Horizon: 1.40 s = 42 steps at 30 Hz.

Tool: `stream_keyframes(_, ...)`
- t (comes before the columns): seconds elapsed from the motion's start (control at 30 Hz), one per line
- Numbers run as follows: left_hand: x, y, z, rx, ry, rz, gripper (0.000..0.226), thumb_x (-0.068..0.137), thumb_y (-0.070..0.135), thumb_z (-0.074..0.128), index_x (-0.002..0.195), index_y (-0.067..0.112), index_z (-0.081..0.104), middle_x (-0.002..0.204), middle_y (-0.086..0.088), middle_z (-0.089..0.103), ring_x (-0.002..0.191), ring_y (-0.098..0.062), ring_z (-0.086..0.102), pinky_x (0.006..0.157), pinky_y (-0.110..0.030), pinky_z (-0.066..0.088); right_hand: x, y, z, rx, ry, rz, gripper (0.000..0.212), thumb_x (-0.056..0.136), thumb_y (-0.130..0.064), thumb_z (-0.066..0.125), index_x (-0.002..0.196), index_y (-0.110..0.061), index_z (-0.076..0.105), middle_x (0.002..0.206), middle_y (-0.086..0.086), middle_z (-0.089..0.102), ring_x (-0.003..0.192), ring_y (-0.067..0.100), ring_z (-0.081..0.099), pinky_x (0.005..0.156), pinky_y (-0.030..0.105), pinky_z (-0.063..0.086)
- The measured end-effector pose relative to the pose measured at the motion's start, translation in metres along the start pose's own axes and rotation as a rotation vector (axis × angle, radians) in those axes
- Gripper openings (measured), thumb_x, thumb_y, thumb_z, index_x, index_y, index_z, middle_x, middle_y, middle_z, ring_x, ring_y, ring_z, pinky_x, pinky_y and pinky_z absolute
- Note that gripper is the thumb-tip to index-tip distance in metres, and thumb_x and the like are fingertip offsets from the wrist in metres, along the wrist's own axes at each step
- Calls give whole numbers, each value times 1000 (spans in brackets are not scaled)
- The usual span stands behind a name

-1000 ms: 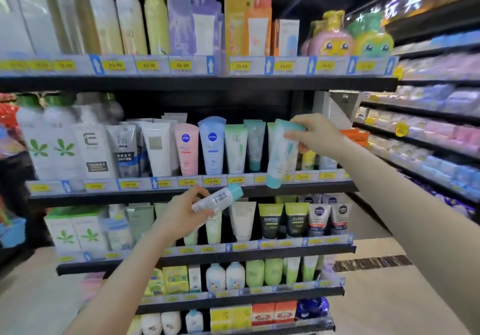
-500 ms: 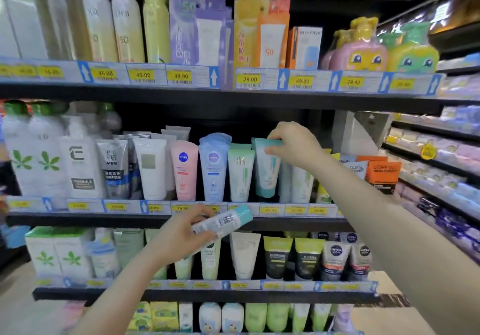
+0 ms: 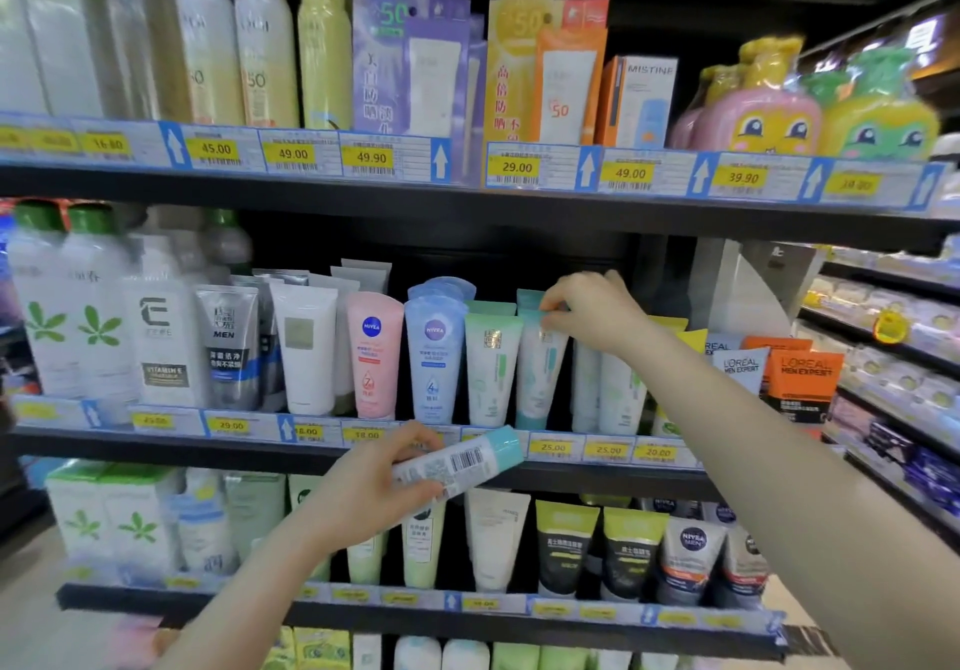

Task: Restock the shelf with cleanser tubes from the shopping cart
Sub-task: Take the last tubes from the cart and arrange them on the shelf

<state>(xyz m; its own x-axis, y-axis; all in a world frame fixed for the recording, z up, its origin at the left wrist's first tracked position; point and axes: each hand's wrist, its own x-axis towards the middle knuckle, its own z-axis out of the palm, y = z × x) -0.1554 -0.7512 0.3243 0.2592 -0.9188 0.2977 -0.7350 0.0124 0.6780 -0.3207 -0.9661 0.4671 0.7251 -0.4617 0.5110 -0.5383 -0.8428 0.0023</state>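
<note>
My right hand pinches the top end of a white and teal cleanser tube. That tube stands cap down on the middle shelf, just right of a green-topped tube. My left hand grips a second white cleanser tube with a teal cap. This one lies nearly level in front of the shelf edge, barcode up, cap pointing right. The shopping cart is out of view.
Nivea tubes, white tubes and green-capped bottles fill the middle shelf to the left; L'Oreal boxes stand to the right. Sunscreen cans and packs line the top shelf. More tubes stand on the lower shelf. Another aisle runs at right.
My right hand carried its tube leftward from in front of the shelf and stood it in the row on the middle shelf. My left hand kept its tube nearly still. The view moved closer.
</note>
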Motion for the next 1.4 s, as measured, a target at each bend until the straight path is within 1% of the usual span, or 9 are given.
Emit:
stream_keyframes(0.3,4,-3,0,7,-16,23,30,82,25,71,104,38,54,99,20,70,82,2,67,68,-23,56,12,8,14,-60,32,11,21,91,-20,51,89,-15,71,95,1,66,93,24,57,81,30,22)
stream_keyframes(0.53,7,6,-3,45,-47,71,31,81,32,70,105,43,53,100,20,69,82,1,67,70,-30,58,-19,-7,-6,2,224,-33,30,88,-28,59,117,-20,64,112,2,62,101,21,52,86,34,37)
stream_keyframes(0.63,14,26,-4,96,-74,121,31,80,34,71,106,43,56,99,20,68,82,0,65,70,-30,57,-74,-28,-11,255,35,-162,35,84,-39,65,115,-24,64,110,-7,62,98,7,48,86,26,40)
stream_keyframes(0.73,27,51,1,122,-85,209,31,76,33,74,102,40,60,92,16,67,82,0,62,71,-25,52,-117,-44,4,150,-240,-250,47,79,-47,67,120,-27,59,107,-10,60,99,7,47,82,25,42)
stream_keyframes(0.87,38,73,10,90,-129,234,30,69,32,81,95,34,65,93,14,67,90,1,61,78,-23,50,-137,-36,14,162,-211,-142,45,82,-37,65,124,-24,55,108,-7,56,94,6,46,77,28,44)
stream_keyframes(0.93,39,80,11,26,-83,228,33,69,27,83,96,30,64,94,9,66,86,-6,64,70,-24,52,-145,-30,16,237,-199,-78,42,81,-37,66,119,-22,56,106,-6,55,92,5,48,77,28,45)
stream_keyframes(1.1,33,92,15,-308,97,130,7,84,15,70,84,18,64,93,-6,70,70,-19,71,53,-30,58,-160,-30,20,490,-68,109,32,81,-32,69,109,-21,57,91,-14,53,70,-15,47,58,9,38)
stream_keyframes(1.3,32,103,32,-352,202,87,12,88,16,65,79,9,61,82,-12,70,63,-18,71,52,-28,58,-169,-42,46,291,88,163,56,71,-38,75,115,-22,44,109,-7,54,96,11,53,75,30,48)
stream_keyframes(1.4,30,98,33,-420,73,109,23,81,24,73,99,14,63,93,-5,71,78,-14,71,67,-24,58,-167,-35,42,479,94,197,47,77,-28,72,115,-25,45,106,-10,57,86,4,55,69,18,45)
